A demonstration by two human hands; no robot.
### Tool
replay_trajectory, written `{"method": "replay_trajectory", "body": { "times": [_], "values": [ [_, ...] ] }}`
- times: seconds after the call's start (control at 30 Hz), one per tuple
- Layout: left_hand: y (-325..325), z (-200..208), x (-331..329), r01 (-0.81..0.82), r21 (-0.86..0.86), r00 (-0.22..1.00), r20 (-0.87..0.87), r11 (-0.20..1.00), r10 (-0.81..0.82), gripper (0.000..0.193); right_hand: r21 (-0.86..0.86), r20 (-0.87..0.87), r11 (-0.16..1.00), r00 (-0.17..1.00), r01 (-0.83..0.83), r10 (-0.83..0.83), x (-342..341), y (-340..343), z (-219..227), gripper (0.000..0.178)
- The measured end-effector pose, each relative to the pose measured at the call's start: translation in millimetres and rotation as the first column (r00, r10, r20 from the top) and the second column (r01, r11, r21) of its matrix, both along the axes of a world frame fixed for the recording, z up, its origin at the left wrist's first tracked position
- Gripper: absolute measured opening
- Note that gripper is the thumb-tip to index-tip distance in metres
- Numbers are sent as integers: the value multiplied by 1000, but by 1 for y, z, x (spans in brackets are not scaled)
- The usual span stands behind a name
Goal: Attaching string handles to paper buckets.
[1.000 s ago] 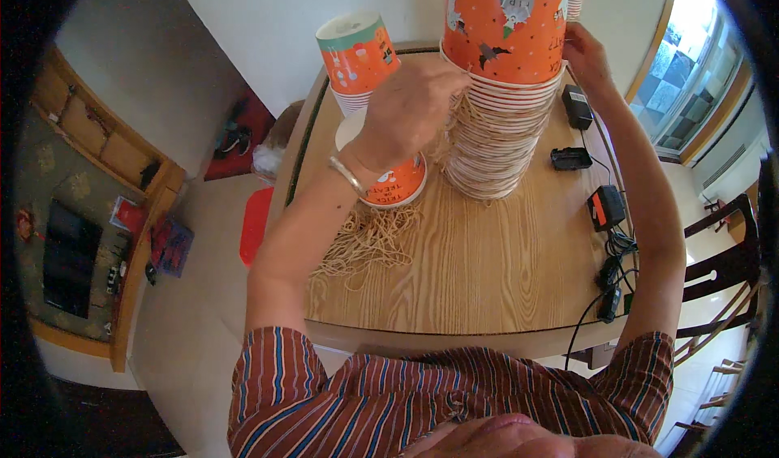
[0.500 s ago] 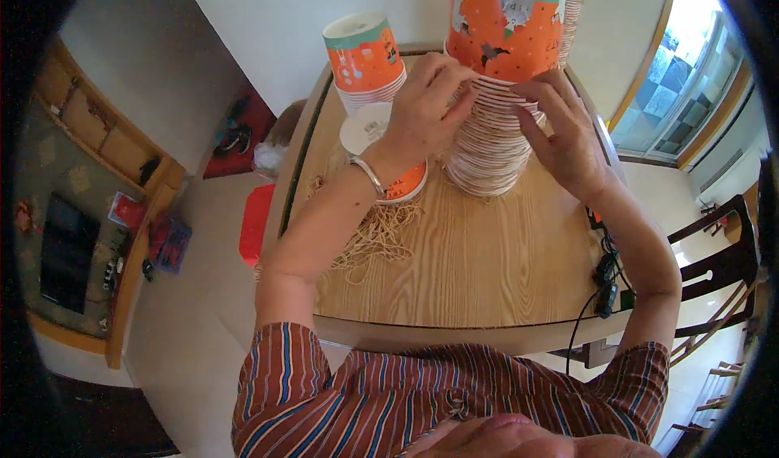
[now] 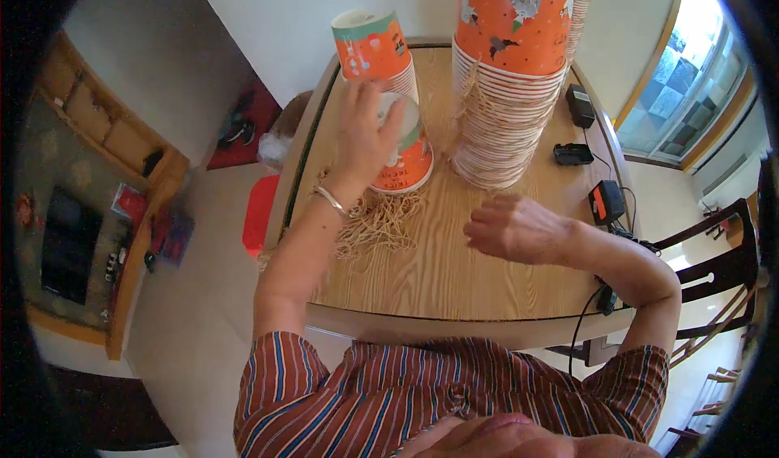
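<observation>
Paper cup [image 3: 400, 154] under left hand [image 3: 365, 133], near table edge [image 3: 302, 162]

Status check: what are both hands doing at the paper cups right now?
Left hand gripping upturned orange paper cup on wooden table. Right hand empty, hovering open over table. Loose rubber bands beside cup; tall cup stack behind.
</observation>
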State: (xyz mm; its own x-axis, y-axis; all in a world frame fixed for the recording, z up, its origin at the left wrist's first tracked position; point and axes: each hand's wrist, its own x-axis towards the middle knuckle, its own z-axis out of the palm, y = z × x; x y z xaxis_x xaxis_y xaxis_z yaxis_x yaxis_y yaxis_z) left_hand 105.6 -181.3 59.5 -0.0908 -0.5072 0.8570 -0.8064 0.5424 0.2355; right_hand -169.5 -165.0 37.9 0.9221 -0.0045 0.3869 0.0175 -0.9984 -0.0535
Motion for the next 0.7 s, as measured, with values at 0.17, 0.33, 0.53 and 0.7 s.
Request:
{"method": "replay_trajectory", "body": {
  "times": [0.17,0.33,0.53,0.7],
  "values": [
    [-15,-21,31,-238,298,966,177,925,191,75,188,-415,974,909,122,-34,9,7,-52,20],
    [-38,-33,25,-395,508,914,302,766,270,106,326,-300,919,946,222,-122,28,-12,-85,19],
    [-55,-41,31,-441,596,897,325,672,300,117,334,-257,846,904,416,-342,51,-45,-128,14],
    [-53,-31,38,-379,556,924,264,740,275,111,587,126,727,847,355,-516,75,-45,-150,21]
  ]
}}
